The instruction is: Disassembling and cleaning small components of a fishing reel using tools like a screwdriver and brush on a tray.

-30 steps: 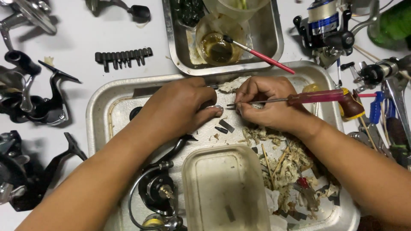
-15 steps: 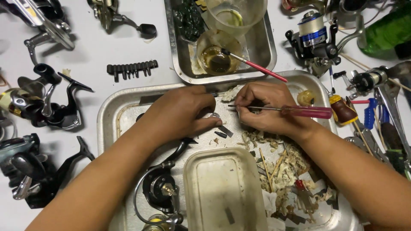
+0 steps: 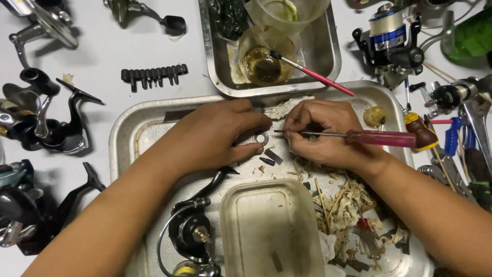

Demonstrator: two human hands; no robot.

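On the far left we're seeing dark fishing reels crowding the white surface, plus a black bit strip. In the big metal tray our left hand is curling over a small metal ring, thumb and fingertips just about touching it. Our right hand is pinching a thin screwdriver with a pink see-through handle, tip pointing at the ring. Paper scraps are piling up below.

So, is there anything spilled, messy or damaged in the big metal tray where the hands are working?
Yes. Torn, dirty paper scraps and thin wooden sticks litter the right side of the large metal tray, beside the translucent plastic tub. Nothing looks broken.
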